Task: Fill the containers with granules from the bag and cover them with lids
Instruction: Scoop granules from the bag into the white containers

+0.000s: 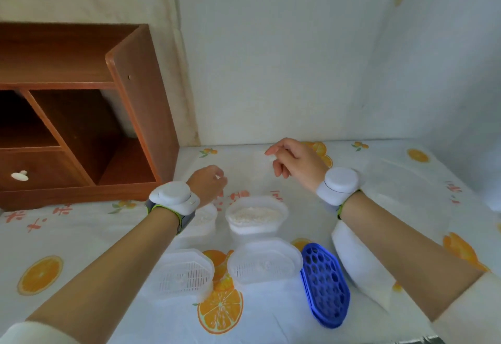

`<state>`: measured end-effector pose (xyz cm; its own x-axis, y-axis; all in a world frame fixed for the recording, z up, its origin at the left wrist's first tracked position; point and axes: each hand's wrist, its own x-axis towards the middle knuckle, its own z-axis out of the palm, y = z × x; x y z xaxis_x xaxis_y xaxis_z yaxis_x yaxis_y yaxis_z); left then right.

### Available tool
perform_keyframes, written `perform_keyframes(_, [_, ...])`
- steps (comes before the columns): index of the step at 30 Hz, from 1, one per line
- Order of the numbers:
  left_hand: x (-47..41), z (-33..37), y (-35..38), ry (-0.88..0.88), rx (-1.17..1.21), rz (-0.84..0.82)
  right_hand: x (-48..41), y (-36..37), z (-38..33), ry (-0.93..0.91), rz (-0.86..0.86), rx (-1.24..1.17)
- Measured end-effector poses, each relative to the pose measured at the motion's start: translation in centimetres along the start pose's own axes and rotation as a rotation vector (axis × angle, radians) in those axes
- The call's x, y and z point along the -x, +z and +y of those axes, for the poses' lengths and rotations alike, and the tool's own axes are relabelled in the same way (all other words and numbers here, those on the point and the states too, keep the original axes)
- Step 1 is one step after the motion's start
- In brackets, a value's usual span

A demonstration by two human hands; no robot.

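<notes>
Clear plastic, thin and hard to make out, seems to hang between the two hands. I take it for a clear bag (pixel 245 172), held up over the far side of the table. The right hand (pixel 294 160) pinches one edge between thumb and forefinger, with the other fingers curled loosely beneath, and a small white scrap shows at the pinch. The left hand (pixel 208 185) is curled, its fingertips bunched on the other edge. Each wrist wears a white band (pixel 173 197).

Just below the hands, four translucent containers stand open-topped in two rows. The far-right container (pixel 256 216) is filled nearly to its rim with white granules (pixel 254 213). The far-left container (pixel 203 220) is half hidden behind the left wrist and also shows some granules. The near-left container (pixel 184 273) and the near-right container (pixel 264 262) show slotted bottoms with only a few grains on them.

Stacked blue lids (pixel 325 286), patterned like honeycomb, lie just beside the near-right container. Past them, a white rounded object (pixel 357 262) sits partly under the right forearm; I cannot tell what it is.

Everything rests on a white tablecloth (pixel 81 235) printed with orange slices. At the far left stands a wooden cabinet (pixel 130 99) with open shelves and a drawer with a white knob (pixel 19 175). Pale cloth (pixel 271 59) hangs behind.
</notes>
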<state>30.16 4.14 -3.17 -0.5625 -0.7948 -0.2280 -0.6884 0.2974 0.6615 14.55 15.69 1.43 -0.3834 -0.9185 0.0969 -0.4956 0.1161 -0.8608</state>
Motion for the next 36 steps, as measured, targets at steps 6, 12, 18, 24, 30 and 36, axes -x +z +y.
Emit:
perform_keyframes(6, [-0.1, 9.0, 4.6, 0.212, 0.028, -0.120, 3.1, -7.7, 1.3, 0.058, 0.188, 0.054])
perform_keyframes(12, [1.2, 15.4, 8.3, 0.338, 0.090, -0.228, 6.1, -13.8, 2.4, 0.103, 0.344, 0.152])
perform_keyframes(18, [2.4, 17.8, 10.6, 0.368, 0.047, -0.343, 8.8, -17.1, 4.6, 0.192, 0.411, 0.210])
perform_keyframes(24, [2.9, 18.4, 11.1, 0.352, 0.019, -0.339, 9.3, -15.6, 6.1, 0.383, 0.084, 0.623])
perform_keyframes(30, [3.2, 17.9, 11.1, 0.383, 0.005, -0.313, 6.8, -13.1, 7.9, 0.536, -0.030, 0.997])
perform_keyframes(36, [3.2, 17.6, 11.5, 0.371, 0.117, -0.316, 6.1, -11.9, 8.4, 0.497, -0.166, 0.746])
